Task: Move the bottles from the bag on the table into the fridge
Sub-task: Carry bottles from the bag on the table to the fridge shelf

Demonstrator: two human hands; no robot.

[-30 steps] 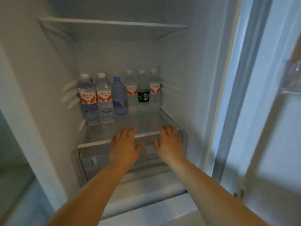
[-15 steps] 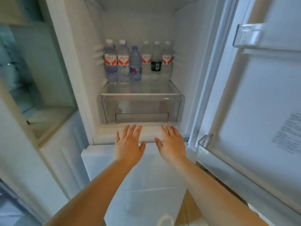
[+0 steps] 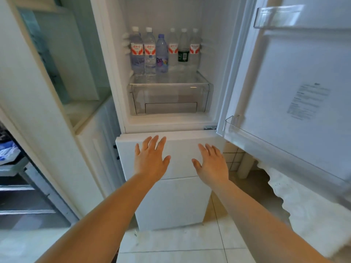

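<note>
1. Home kitchen, going by the fittings.
2. White fridge (image 3: 171,118) at 12 o'clock, upper door (image 3: 303,92) swung open toward 2 o'clock, printed sticker (image 3: 307,100) on its inner face.
3. Water bottles (image 3: 163,52) stand in a row on the glass shelf (image 3: 171,82) above a clear drawer (image 3: 171,99).
4. White cabinet (image 3: 62,103) at 10 o'clock, just beside the fridge.
5. Pale floor tiles (image 3: 171,243) at 6 o'clock; small wall tiles (image 3: 234,158) at 3 o'clock.

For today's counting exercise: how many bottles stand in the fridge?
6, all on the glass shelf: three at front left, three at back right. Another may be hidden behind the leftmost.
</note>
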